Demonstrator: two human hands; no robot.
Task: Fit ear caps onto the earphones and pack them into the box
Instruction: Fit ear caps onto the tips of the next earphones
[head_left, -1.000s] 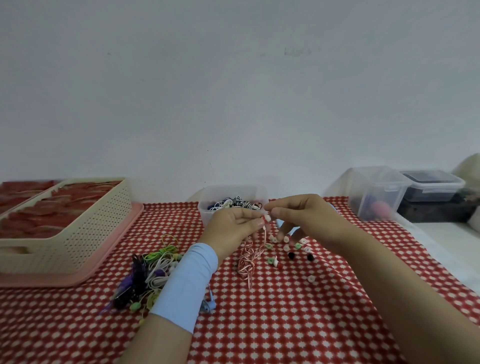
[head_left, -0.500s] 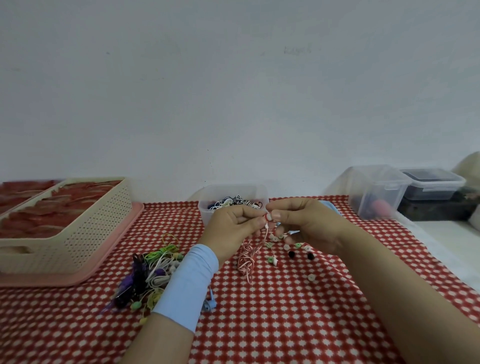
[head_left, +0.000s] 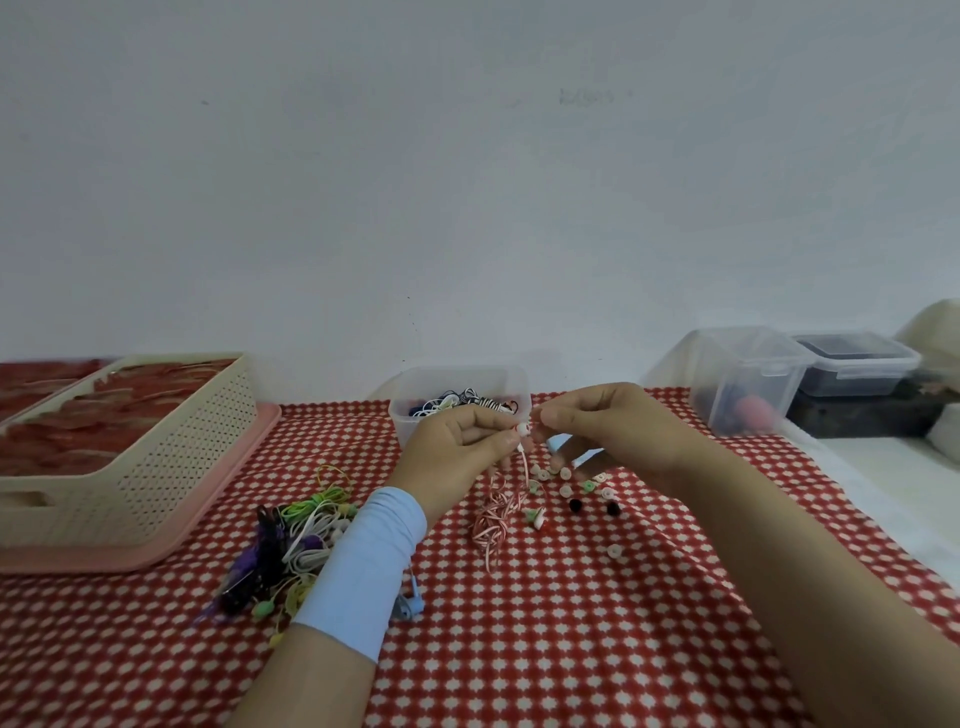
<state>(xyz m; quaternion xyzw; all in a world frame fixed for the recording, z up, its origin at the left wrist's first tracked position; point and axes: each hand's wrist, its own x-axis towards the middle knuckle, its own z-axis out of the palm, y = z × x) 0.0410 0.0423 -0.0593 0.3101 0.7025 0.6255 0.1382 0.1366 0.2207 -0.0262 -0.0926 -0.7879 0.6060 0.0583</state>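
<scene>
My left hand (head_left: 460, 451) pinches the bud of a red-and-white striped earphone (head_left: 522, 430); its cable (head_left: 496, 514) hangs down and lies bunched on the cloth. My right hand (head_left: 613, 434) meets it fingertip to fingertip, thumb and forefinger closed at the bud; an ear cap between them is too small to tell. Several loose ear caps (head_left: 569, 480), white, green and black, are scattered under the right hand. Behind the hands stands a clear plastic box (head_left: 415, 395) holding coiled earphones.
A tangle of coloured earphones (head_left: 296, 540) lies left of my left forearm. A cream perforated basket (head_left: 156, 457) on a pink tray sits at the far left. Clear lidded containers (head_left: 748, 379) stand at the right, where the checked tablecloth (head_left: 545, 649) ends.
Both hands stay joined at the earphone bud; the right-hand fingers have shifted slightly around it. The cable hangs much as before.
</scene>
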